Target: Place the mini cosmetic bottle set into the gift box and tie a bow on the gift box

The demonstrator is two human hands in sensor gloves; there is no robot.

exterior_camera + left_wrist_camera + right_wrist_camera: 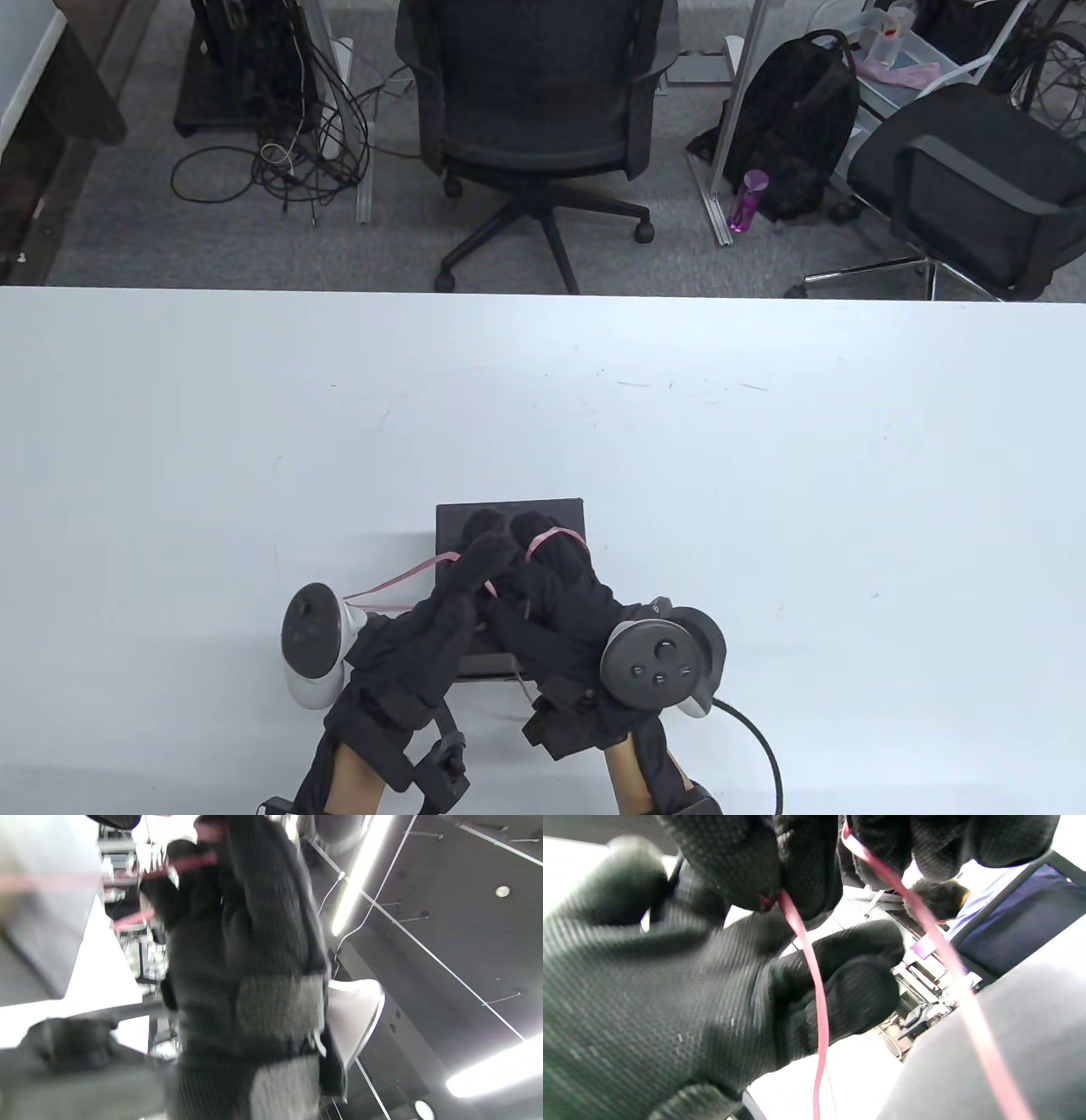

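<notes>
White tabletop (764,475) runs wide ahead of you, office chairs beyond its far edge. Your gift box (509,514), black and closed, sits at the near centre, mostly under your hands. Your right hand (556,594) has a loop of the thin pink ribbon (556,536) wound over its fingers; your left hand (450,598) pinches a strand, its tail trailing left across the table. Both hands meet over the lid, so the knot should form there, the ribbon pulled left-right.
</notes>
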